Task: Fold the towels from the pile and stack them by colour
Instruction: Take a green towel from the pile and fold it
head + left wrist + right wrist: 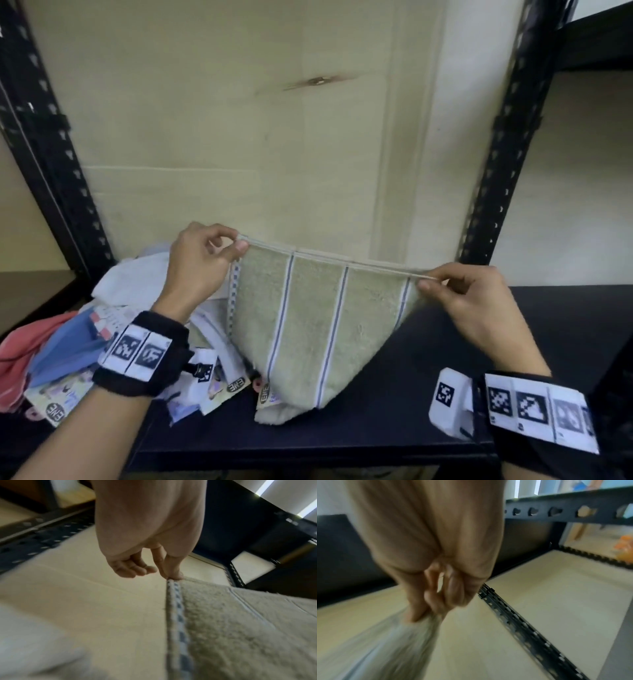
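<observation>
A pale green towel [308,325] with thin blue-and-white stripes hangs stretched between my two hands above the dark shelf [428,359]. Its lower end sags onto the shelf, with a paper label at the bottom. My left hand [205,260] pinches the top left corner between thumb and forefinger; in the left wrist view that hand [171,574] pinches the towel [240,628] at its checked blue edge. My right hand [459,291] pinches the top right corner. The right wrist view is blurred, with the hand [426,609] gripping bunched towel [388,649].
A loose pile of towels [113,325] lies on the left of the shelf: white, blue and pink ones with paper labels. Black perforated uprights [507,144] stand on both sides, with a pale board [239,137] behind. The shelf's right part is bare.
</observation>
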